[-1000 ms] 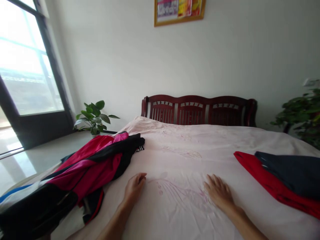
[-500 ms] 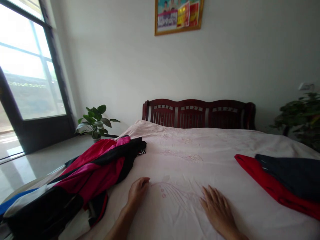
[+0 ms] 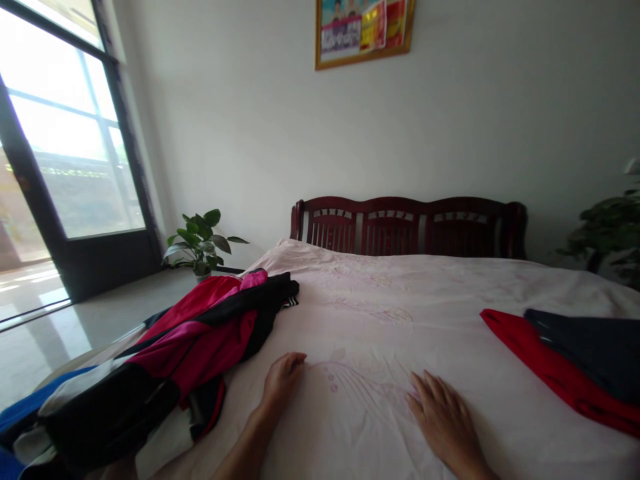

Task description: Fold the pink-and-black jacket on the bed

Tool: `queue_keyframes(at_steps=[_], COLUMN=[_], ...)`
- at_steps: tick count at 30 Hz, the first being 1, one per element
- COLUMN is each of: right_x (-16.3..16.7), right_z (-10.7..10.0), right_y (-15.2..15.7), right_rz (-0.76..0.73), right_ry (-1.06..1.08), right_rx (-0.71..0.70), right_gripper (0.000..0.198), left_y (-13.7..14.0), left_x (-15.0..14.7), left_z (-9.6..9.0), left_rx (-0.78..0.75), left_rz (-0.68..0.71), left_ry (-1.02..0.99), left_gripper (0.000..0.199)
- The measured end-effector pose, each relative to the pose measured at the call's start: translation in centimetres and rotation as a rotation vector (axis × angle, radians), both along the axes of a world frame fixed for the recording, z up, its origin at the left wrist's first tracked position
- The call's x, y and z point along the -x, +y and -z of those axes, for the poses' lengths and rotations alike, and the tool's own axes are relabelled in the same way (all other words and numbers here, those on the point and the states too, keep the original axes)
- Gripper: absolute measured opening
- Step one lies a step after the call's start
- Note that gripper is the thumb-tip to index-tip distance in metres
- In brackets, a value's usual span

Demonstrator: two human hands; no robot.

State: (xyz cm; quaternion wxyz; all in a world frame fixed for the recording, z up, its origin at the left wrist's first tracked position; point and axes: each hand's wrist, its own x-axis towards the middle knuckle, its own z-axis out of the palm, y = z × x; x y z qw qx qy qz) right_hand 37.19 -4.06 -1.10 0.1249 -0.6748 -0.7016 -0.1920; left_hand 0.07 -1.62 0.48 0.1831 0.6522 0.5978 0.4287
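My left hand (image 3: 285,379) rests on its edge on the pale pink embroidered bedsheet (image 3: 360,340), its fingers curled in loosely, with nothing visible in them. Flat on the same sheet, palm down with fingers stretched out, lies my right hand (image 3: 444,415). Left of my left hand is a loose heap of clothes (image 3: 205,347) in black, magenta, red, white and blue, apart from the hand. Over to the right, beyond my right hand, a folded dark navy garment (image 3: 590,347) lies on a folded red garment (image 3: 540,370). Neither hand touches the clothes.
A dark red wooden bench back (image 3: 390,227) stands behind the bed against the wall. Potted plants are at the left (image 3: 203,240) and the right (image 3: 607,230). A glass door (image 3: 75,147) is at the far left, and a framed picture (image 3: 364,33) hangs above.
The whole view has shifted slightly, so everything sits a little farther right. Both hands keep their places and poses on the sheet; the clothes have not visibly moved.
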Motion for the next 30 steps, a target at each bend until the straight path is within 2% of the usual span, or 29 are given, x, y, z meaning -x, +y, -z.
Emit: queue_keyframes(at_steps=[7, 12, 16, 21, 24, 27, 30], right_x=[-0.1, 0.0, 0.3, 0.4, 0.3, 0.3, 0.4], right_z=[-0.3, -0.4, -0.8, -1.0, -1.0, -0.9, -1.1], right_y=[0.0, -0.1, -0.3, -0.4, -0.4, -0.5, -0.6], right_rz=[-0.009, -0.009, -0.001, -0.003, 0.001, -0.006, 0.002], right_ry=[0.055, 0.065, 0.083, 0.116, 0.116, 0.123, 0.140], right_rx=[0.040, 0.030, 0.051, 0.062, 0.063, 0.053, 0.044], right_gripper=[0.051, 0.050, 0.050, 0.050, 0.050, 0.049, 0.048], left_y=[-0.5, -0.9, -0.1, 1.7, 2.3, 2.4, 2.6], left_x=[0.0, 1.4, 4.7, 10.2, 13.2, 15.4, 16.5], left_z=[-0.3, -2.4, -5.7, -9.5, -10.8, -11.7, -12.9], left_rx=[-0.038, -0.105, -0.125, 0.039, 0.117, 0.204, 0.227], left_rz=[-0.065, -0.292, -0.492, -0.752, -0.793, -0.791, -0.764], left_ry=[0.076, 0.221, 0.362, 0.617, 0.609, 0.574, 0.504], left_gripper=[0.035, 0.047, 0.051, 0.062, 0.061, 0.047, 0.037])
